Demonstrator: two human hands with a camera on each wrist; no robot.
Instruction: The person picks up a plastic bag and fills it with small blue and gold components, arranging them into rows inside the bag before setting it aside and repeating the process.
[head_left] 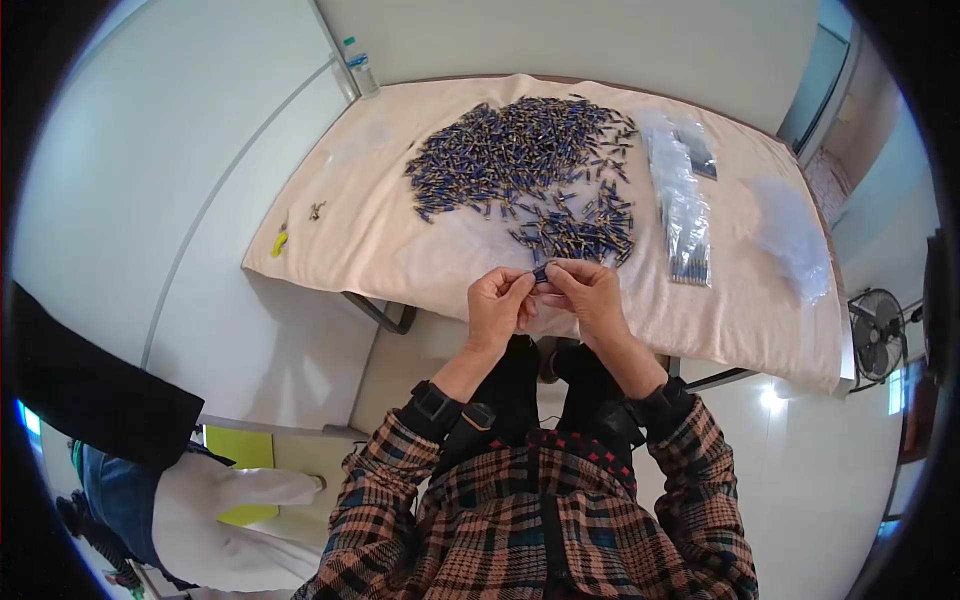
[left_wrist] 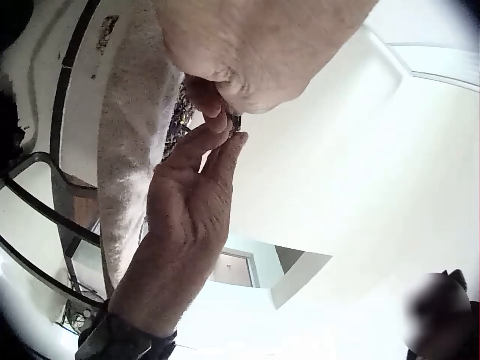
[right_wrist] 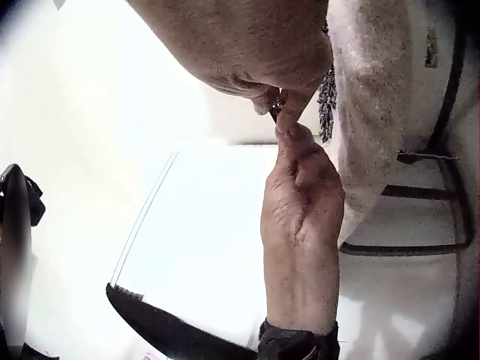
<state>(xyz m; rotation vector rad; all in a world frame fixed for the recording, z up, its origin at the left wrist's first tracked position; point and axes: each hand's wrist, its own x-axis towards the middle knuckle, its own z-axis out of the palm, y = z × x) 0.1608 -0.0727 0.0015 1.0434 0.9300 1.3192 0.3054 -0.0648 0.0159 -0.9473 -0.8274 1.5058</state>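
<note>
Over the near edge of the table, my left hand [head_left: 496, 310] and right hand [head_left: 592, 298] meet. Fingers and thumbs of both hands pinch a small dark blue piece [head_left: 541, 273] between them, mostly covered by the fingertips. In the left wrist view a dark bit of this piece [left_wrist: 236, 122] shows at the fingertips. Just beyond the hands lies a smaller heap of short blue and gold pen-like pieces [head_left: 585, 228]. Behind it spreads a much larger pile of the same pieces [head_left: 510, 150].
Clear plastic sleeves [head_left: 680, 190] holding slim pointed sticks lie right of the piles. Farther right is a crumpled clear plastic bag [head_left: 795, 240]. A yellow object [head_left: 280, 240] and a water bottle [head_left: 361, 70] stand along the left side. A cream cloth [head_left: 370, 230] covers the table.
</note>
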